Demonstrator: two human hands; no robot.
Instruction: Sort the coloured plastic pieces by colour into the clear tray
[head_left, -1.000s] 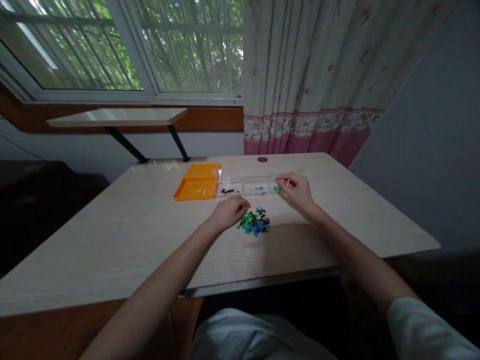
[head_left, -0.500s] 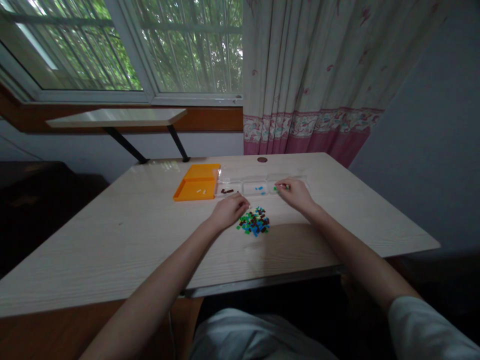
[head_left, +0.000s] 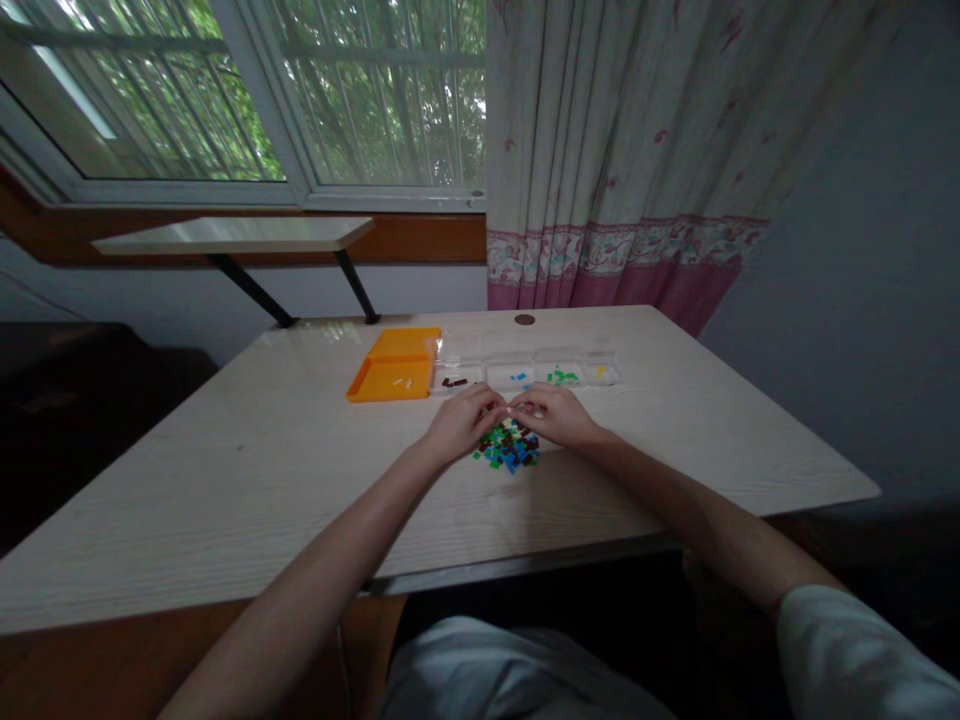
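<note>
On the pale table [head_left: 247, 500], tiny green, blue and brown pieces [head_left: 510, 450] lie heaped near left hand [head_left: 461, 420] and right hand [head_left: 561, 413], their grips unclear.

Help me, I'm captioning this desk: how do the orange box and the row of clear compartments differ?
Colour: the orange box is solid orange; the row of clear compartments is see-through.
Contents: the orange box holds a few whitish pieces; the row of clear compartments holds brown, blue, green and yellow pieces.
Shape: the row of clear compartments stretches wider than the orange box.
Both lie open on the table.
</note>
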